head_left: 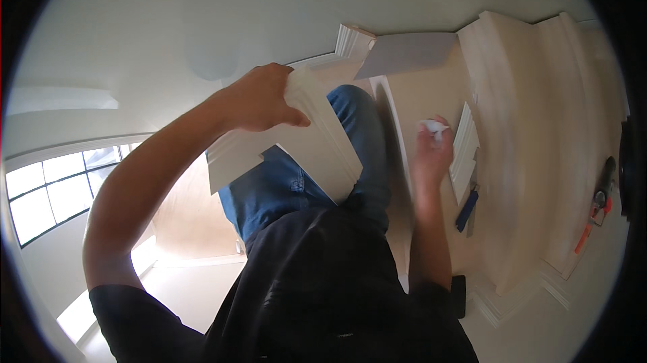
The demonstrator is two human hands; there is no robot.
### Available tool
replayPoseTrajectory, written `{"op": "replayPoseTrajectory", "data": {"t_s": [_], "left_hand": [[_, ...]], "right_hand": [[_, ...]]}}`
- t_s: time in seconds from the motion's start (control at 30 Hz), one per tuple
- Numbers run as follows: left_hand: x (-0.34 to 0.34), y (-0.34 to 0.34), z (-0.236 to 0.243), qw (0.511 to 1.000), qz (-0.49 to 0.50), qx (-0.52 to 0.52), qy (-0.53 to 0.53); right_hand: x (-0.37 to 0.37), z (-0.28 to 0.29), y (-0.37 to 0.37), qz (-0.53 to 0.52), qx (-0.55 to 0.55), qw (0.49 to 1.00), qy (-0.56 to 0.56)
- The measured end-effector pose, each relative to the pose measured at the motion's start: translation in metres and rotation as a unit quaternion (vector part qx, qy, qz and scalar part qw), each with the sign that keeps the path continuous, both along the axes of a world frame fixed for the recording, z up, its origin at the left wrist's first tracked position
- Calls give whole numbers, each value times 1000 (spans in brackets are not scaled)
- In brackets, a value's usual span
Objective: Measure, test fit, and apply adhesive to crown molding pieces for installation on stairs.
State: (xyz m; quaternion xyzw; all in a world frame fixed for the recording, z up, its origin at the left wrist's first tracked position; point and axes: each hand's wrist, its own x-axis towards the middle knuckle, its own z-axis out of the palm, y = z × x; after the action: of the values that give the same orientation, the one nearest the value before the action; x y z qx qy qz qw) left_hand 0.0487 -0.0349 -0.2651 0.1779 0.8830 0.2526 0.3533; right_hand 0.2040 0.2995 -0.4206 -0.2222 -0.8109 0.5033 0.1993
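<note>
My left hand grips the upper edge of a cream-white, L-shaped piece of trim moulding, thumb on its face. The piece is tilted over my jeans-clad lap, with a grooved profile along one side and a notch cut into it. Off to the right, my right hand, smeared by motion, has its fingers closed around a crumpled white wipe or tissue. Just beside that hand, a second notched white moulding piece lies on the wooden step. Nearer to me lies a blue-handled tool, its kind unclear.
Wooden stair treads rise to the right. On one lies an orange-and-black hand tool. A grey flat sheet leans by the far wall, next to a white skirting end. A paned window stands at left.
</note>
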Motion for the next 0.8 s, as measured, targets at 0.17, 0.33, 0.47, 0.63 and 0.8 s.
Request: {"op": "replayPoseTrajectory", "data": {"t_s": [0.17, 0.33, 0.47, 0.63, 0.8], "left_hand": [[2, 3, 8, 999, 10, -16, -30], [1, 5, 13, 999, 16, -31, -23], [-1, 5, 7, 999, 10, -26, -21], [1, 2, 7, 1000, 5, -15, -6], [-1, 2, 8, 999, 0, -34, 2]], "right_hand": [[-13, -17, 48, -85, -109, 989, -56], [-22, -31, 60, -77, 17, 989, -125], [-24, -43, 64, -78, 49, 990, -109], [-24, -35, 60, -72, 51, 989, -116], [-2, 10, 36, -117, 247, 961, -26]]}}
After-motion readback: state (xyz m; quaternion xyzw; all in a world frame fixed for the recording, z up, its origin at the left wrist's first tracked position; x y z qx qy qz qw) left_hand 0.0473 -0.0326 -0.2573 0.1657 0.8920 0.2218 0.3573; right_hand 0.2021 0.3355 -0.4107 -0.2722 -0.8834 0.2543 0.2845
